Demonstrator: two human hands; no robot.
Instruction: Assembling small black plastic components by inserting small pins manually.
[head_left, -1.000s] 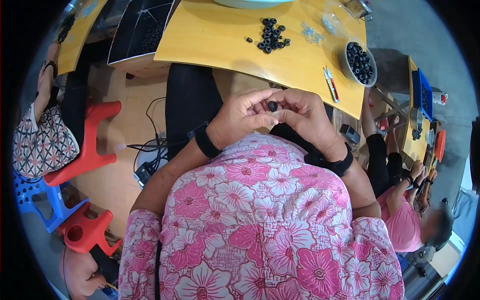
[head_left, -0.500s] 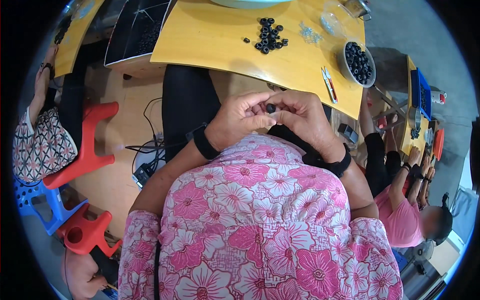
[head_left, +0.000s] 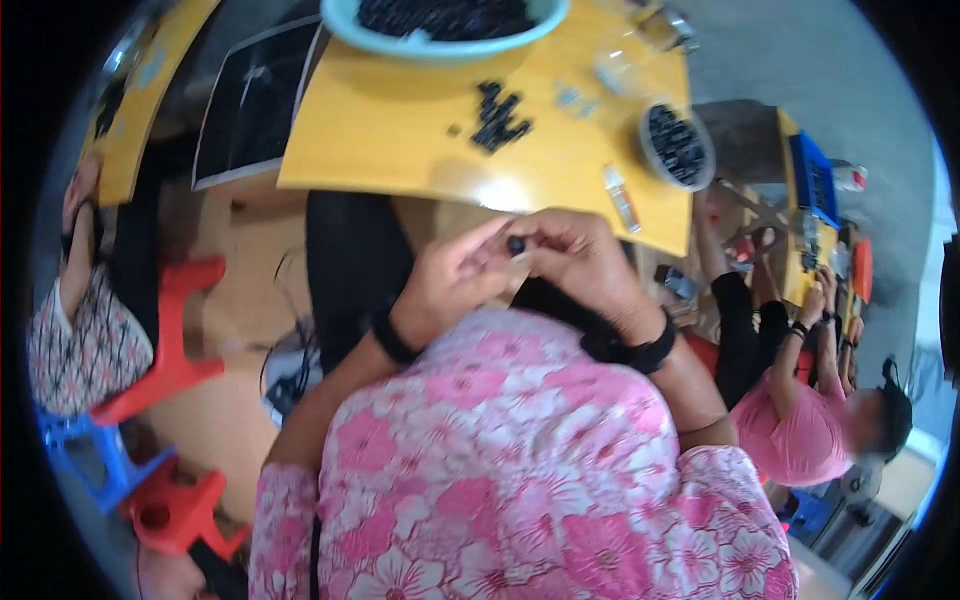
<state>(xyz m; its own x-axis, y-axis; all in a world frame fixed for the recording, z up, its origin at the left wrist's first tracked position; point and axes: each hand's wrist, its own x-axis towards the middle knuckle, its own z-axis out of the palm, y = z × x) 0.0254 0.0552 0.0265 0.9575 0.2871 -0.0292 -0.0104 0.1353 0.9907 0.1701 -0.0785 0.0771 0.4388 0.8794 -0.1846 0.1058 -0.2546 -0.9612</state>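
Note:
A small round black part point(head_left: 516, 245) sits between my hands, in front of the table's near edge. My right hand point(head_left: 585, 262) is closed, pinching it with thumb and fingertips. My left hand point(head_left: 450, 280) is curled against it from the other side, thumb and fingers bent around it; motion blur softens the details. Beyond my hands, a loose pile of similar black parts point(head_left: 497, 120) lies on the yellow table point(head_left: 390, 150). Red-handled thread snips point(head_left: 621, 198) lie near the right edge, beside a clear tub point(head_left: 710, 160) filled with black parts.
At the far side stands a pale blue basin point(head_left: 445, 48) of black pieces. Small clear bits point(head_left: 575, 100) lie near a transparent container point(head_left: 622, 65). A black-lined box point(head_left: 250, 110) is at the left. Co-workers sit on both sides, one by a red stool point(head_left: 180, 330).
The view has shifted, so the table sits lower and the basin shows more. My hands stay together at the black part, with the left fingers slightly more spread.

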